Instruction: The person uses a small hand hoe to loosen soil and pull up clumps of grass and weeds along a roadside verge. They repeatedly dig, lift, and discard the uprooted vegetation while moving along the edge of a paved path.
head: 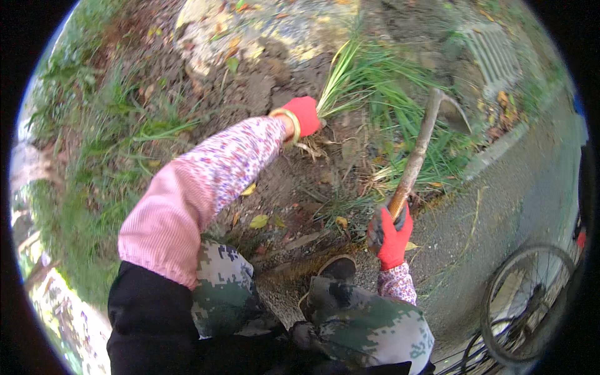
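My left hand (303,116), in a red glove, is closed around the base of a clump of long-leaved green plants (347,77). Pale bare roots (313,149) stick out below the fist, over dug brown soil (248,93). In a red and grey glove, my right hand (390,234) grips the wooden handle (415,159) of a hoe. The hoe's metal blade (453,115) is raised at the handle's far end, above more of the long green leaves (403,110). Another clump with exposed roots (382,178) lies beside the handle.
A pale, mottled slab (276,28) lies beyond the soil. A slotted drain grate (494,56) is at the far right, near a concrete kerb (497,147). A bicycle wheel (529,300) stands on the pavement (459,248) at the right. Grass (93,187) grows on the left.
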`<state>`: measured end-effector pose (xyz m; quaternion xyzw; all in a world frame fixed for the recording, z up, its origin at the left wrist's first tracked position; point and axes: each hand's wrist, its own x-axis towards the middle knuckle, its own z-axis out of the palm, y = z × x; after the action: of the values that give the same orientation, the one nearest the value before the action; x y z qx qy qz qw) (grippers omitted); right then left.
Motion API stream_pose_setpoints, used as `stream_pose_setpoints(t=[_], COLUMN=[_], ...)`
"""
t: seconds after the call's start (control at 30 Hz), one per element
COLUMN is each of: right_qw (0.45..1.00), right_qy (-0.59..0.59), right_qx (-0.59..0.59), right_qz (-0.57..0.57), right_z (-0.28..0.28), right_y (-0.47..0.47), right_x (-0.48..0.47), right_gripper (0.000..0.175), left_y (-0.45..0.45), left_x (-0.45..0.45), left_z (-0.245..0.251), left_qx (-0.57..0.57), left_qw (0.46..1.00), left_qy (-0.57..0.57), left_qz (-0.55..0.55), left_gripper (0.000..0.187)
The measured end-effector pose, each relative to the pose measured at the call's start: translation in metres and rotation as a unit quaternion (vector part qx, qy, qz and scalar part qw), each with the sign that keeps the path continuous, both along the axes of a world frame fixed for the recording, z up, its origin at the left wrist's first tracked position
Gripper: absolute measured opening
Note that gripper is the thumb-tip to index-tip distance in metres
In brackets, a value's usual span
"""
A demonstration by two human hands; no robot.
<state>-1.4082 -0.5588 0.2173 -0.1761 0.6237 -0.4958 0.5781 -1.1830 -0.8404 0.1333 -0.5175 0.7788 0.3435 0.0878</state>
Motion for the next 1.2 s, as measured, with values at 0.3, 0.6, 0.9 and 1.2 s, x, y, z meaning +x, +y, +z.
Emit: stream_pose_setpoints(t=[0.3,0.6,0.9,1.2], right_qw=[0.912,0.909,0.707,0.794], right_qy=[0.044,0.035,0.323,0.363], right_qx=[-0.043,-0.184,-0.117,-0.126], right_qz=[0.406,0.372,0.618,0.472], right_z=[-0.020,-0.023,-0.081,-0.038], right_y=[-0.059,-0.083,-0.054,-0.019], right_x=[0.049,0.111,0.197,0.081], right_gripper=[0.045,0.045,0.050,0.042], left_y=[0.040,0.194,0.259,0.308], left_x=[0.285,0.383,0.389,0.439], left_z=[0.209,0.207,0.079,-0.006], left_qx=[0.086,-0.064,-0.010,-0.044], left_qw=[0.741,0.732,0.516,0.488], left_qy=[0.440,0.183,0.346,0.323], left_qz=[0.499,0.653,0.784,0.809], left_gripper=[0.039,0.024,0.025,0.024])
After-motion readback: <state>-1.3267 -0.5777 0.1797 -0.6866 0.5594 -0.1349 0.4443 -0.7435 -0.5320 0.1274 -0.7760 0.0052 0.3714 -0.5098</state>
